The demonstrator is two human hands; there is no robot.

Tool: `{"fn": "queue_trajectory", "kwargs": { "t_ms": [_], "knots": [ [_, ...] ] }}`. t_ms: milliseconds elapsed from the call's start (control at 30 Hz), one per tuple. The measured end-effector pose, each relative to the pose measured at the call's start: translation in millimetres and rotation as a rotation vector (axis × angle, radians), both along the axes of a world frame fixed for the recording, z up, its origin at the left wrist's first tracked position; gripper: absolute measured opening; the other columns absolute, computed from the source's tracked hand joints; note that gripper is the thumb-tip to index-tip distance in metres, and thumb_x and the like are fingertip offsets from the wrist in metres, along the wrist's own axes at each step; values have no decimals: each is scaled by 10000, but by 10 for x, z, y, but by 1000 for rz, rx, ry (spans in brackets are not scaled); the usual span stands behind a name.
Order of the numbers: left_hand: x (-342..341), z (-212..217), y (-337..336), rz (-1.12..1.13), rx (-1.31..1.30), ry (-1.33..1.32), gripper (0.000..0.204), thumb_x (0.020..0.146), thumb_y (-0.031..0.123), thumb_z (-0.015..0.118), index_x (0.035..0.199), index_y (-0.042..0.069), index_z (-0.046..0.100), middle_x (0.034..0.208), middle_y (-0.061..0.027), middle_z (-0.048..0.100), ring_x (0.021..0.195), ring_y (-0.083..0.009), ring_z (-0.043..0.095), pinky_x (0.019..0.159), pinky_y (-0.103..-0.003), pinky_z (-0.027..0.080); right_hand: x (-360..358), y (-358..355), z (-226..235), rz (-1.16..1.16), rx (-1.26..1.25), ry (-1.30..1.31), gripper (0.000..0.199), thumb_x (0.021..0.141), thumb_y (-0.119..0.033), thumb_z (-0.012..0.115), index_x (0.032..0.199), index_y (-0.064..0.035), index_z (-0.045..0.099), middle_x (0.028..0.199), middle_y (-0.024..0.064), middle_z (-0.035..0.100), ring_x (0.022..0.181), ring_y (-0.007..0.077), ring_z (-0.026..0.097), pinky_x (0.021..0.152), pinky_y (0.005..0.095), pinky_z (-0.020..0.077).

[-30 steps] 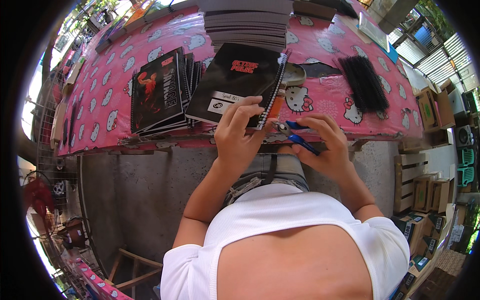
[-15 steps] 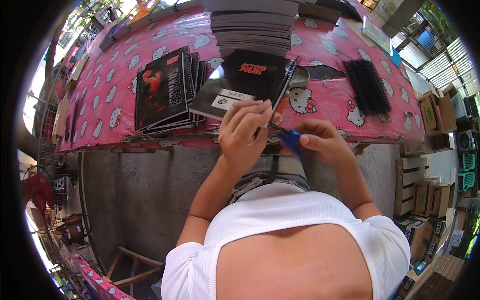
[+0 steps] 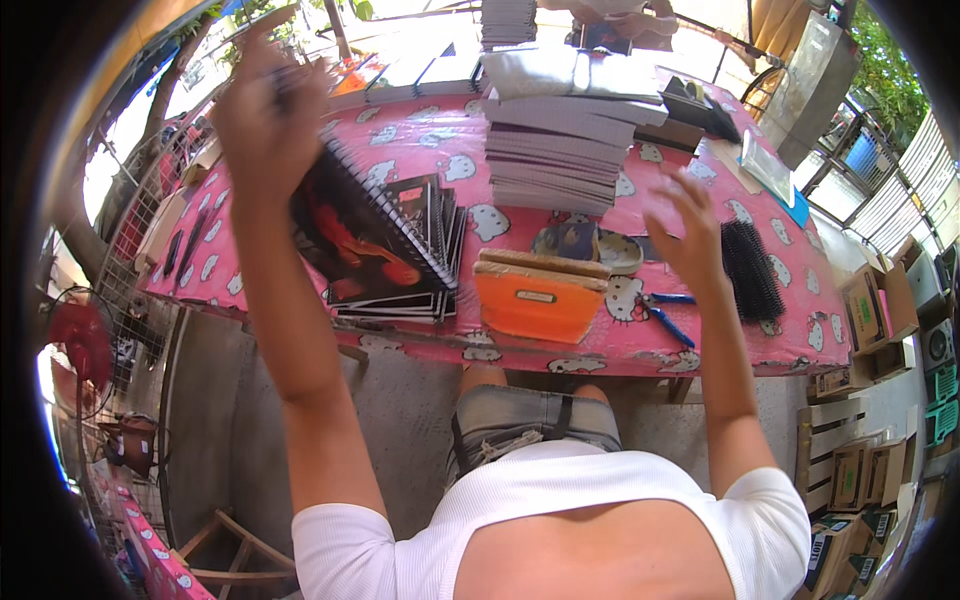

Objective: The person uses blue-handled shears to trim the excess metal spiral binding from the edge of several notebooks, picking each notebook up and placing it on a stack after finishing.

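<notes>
My left hand is raised high at the upper left, blurred, gripping the top corner of a spiral-bound notebook with a black and red cover. The notebook hangs tilted over a pile of similar notebooks on the pink patterned table. With fingers spread and nothing in it, my right hand hovers above the table. Just below it lie blue-handled pliers. An orange box stands at the front edge between my arms.
A tall stack of grey paper blocks sits mid-table. Black binding combs lie to the right. Another person is at the far side. Cardboard boxes stand at the right, a red fan at the left.
Both hands left the table's front edge. My left hand swung the notebook up and to the left. My right hand let go of the blue pliers, which now lie on the table, and rose open.
</notes>
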State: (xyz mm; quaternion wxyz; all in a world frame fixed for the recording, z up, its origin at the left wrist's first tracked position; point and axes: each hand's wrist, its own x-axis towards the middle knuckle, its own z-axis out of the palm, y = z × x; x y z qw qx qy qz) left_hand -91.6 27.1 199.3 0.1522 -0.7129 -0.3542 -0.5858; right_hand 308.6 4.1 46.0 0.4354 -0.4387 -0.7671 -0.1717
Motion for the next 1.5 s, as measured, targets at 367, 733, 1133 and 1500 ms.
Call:
{"fn": "queue_trajectory", "kwargs": {
  "t_ms": [367, 733, 1133, 1500],
  "knots": [
    [-218, -1832, 669, 332, -1120, 780, 844, 868, 685, 339, 1462, 96, 223, 1541, -149, 108, 1428, -300, 79, 1042, -683, 26, -793, 1064, 878, -190, -19, -409, 353, 710, -169, 680, 1060, -136, 644, 1131, 22, 624, 1049, 222, 558, 949, 372, 391],
    [939, -1193, -135, -860, -1139, -1095, 263, 860, 145, 669, 1067, 0, 599, 969, -94, 660, 861, -185, 643, 757, -333, 532, -846, -349, 235, 195, 106, -355, 270, 770, -197, 646, 1024, -109, 623, 932, 43, 636, 965, 202, 574, 869, 389, 429],
    [1059, -1241, -368, -634, -676, -515, 306, 753, 84, 767, 1009, -2, 624, 895, -30, 667, 801, -95, 608, 736, -254, 486, -388, -531, -590, 264, -384, 760, 225, 787, 65, 632, 992, -24, 600, 777, 19, 647, 702, 104, 610, 649, 257, 485],
    [1172, -2240, -519, -532, -903, -966, 637, 839, 172, 697, 1347, -8, 358, 1267, -125, 478, 1117, -157, 492, 919, -281, 415, -743, -893, -907, 264, -139, 991, 524, 780, -115, 712, 1273, -67, 542, 1055, 182, 636, 1056, 210, 599, 881, 358, 455]
  ]
}}
